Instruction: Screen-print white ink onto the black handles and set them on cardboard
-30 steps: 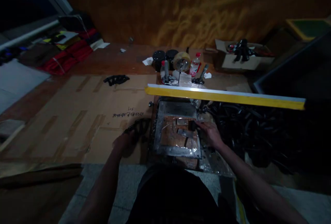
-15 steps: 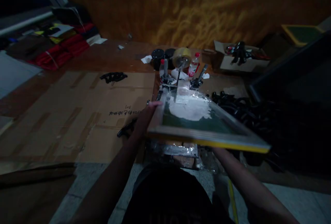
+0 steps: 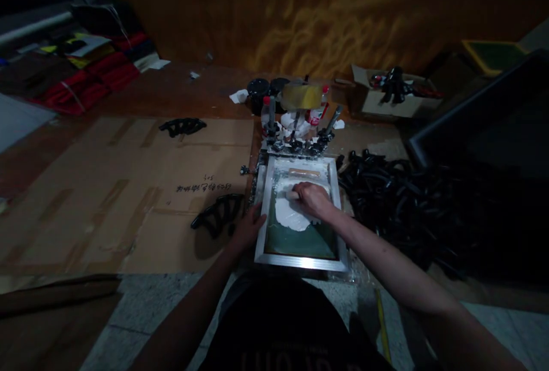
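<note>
A silver-edged screen printing frame (image 3: 302, 261) with green mesh lies flat in front of me. White ink (image 3: 291, 219) is spread over the mesh's upper middle. My right hand (image 3: 315, 199) is closed over the ink around a pale squeegee (image 3: 293, 194), mostly hidden by the fingers. A light brown strip (image 3: 304, 172) lies across the top of the screen. My left hand (image 3: 249, 228) is at the frame's left side, thumb and fingers apart, nearly touching the edge. Black clamps (image 3: 295, 145) stand behind the frame.
Black curved pieces (image 3: 221, 214) lie on the cardboard (image 3: 98, 199) at left. A large heap of black pieces (image 3: 394, 205) is at right. Behind stand black jars (image 3: 258, 94), bottles (image 3: 316, 112) and a yellow tape roll (image 3: 302, 96). A box (image 3: 390, 102) sits further right.
The frame has gone from raised and tilted to lying flat. My right hand has moved from under its front edge onto the squeegee; my left has slid down its left side.
</note>
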### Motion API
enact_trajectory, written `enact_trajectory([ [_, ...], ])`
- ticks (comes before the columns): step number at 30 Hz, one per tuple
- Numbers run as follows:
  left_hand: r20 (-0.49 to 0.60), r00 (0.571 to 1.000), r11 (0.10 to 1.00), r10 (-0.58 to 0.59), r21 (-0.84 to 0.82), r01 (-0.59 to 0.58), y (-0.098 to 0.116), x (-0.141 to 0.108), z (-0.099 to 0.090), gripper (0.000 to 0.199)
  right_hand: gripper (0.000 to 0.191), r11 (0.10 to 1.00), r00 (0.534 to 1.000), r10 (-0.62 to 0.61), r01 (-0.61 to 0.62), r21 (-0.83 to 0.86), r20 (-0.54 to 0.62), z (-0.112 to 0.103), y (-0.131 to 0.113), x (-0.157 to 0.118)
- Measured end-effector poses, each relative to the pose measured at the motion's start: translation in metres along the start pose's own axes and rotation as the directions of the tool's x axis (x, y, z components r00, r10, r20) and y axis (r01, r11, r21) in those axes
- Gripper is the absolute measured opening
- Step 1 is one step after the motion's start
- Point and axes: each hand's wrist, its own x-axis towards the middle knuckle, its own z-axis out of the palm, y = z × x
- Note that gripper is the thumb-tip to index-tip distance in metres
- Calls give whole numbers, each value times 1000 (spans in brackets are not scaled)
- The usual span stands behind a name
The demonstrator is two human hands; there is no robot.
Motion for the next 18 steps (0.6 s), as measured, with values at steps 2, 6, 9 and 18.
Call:
enact_trajectory([
  [2, 5, 1000, 1000, 7, -11, -7, -1, -1, 0, 58, 25, 988, 987, -157, 157, 8, 24, 8, 0, -22],
  [6, 16, 1000, 1000, -8, -23, 9, 3, -5, 2, 56, 26, 919, 917, -391, 386, 79, 78, 6, 8, -43],
  [9, 20, 1000, 999, -22, -35, 22, 7, -7, 2, 58, 21, 956, 957, -287, 289, 57, -30, 10, 6, -37],
  [18, -6, 999, 998, -51, -49, 50, 12, -8, 2, 53, 31, 930, 938, -320, 338, 143, -136, 39, 9, -56],
])
